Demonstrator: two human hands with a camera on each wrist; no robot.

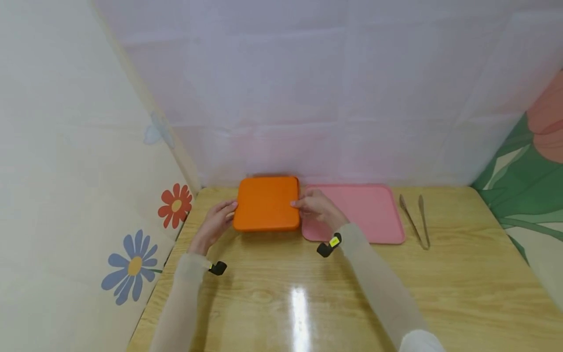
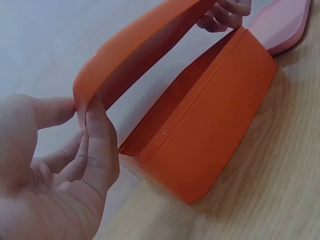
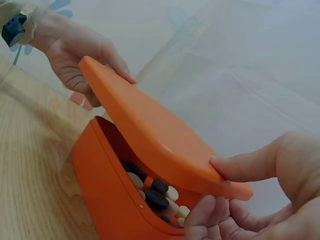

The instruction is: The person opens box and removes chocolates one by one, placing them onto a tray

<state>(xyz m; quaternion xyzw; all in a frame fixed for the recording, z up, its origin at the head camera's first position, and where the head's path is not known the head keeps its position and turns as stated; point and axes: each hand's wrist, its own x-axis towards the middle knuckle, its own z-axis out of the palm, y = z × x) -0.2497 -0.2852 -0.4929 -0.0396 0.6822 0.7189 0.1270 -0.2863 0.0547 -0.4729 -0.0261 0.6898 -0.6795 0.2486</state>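
An orange lid (image 1: pixel 267 203) is held just above an orange box (image 2: pixel 210 120), with a gap between the two. My left hand (image 1: pixel 216 222) pinches the lid's left edge between thumb and fingers. At the opposite edge my right hand (image 1: pixel 318 208) grips the lid, thumb on top and fingers beneath. Through the gap, the right wrist view shows several dark and pale round pieces (image 3: pixel 156 199) inside the box. In the head view the lid hides nearly all of the box.
A pink tray (image 1: pixel 369 215) lies right of the box, partly behind my right hand. Farther right are metal tongs (image 1: pixel 415 222), spread apart. The wooden table (image 1: pixel 264 293) meets a cloth-covered wall (image 1: pixel 286 98) at the back and a flowered wall on the left.
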